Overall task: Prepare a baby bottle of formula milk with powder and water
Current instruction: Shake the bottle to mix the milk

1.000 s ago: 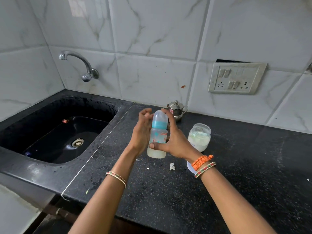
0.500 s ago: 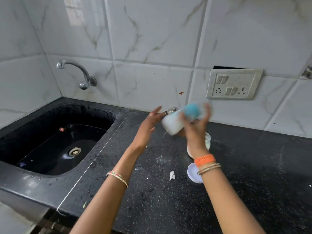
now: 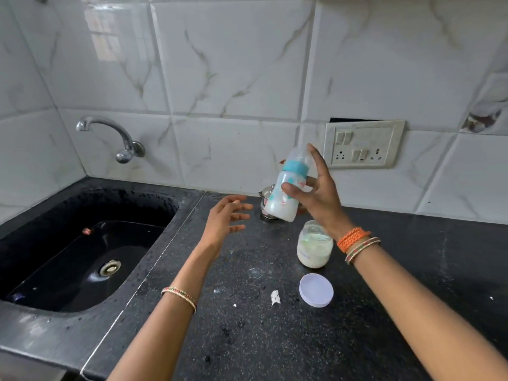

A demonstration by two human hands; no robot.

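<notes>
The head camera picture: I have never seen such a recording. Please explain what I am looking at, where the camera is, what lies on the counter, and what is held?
No machine is here: these are a person's two bare arms. The camera sits on the person's head and looks forward and down, so the arms enter from the bottom edge.

The right hand holds a baby bottle with a teal ring, raised above the black counter and tilted. White milk shows inside. The left hand is open and holds nothing.

On the counter stand an open jar of white powder, its round lid lying flat in front of it, and a small steel pot partly hidden behind the bottle. On the left are a black sink and a wall tap.
</notes>
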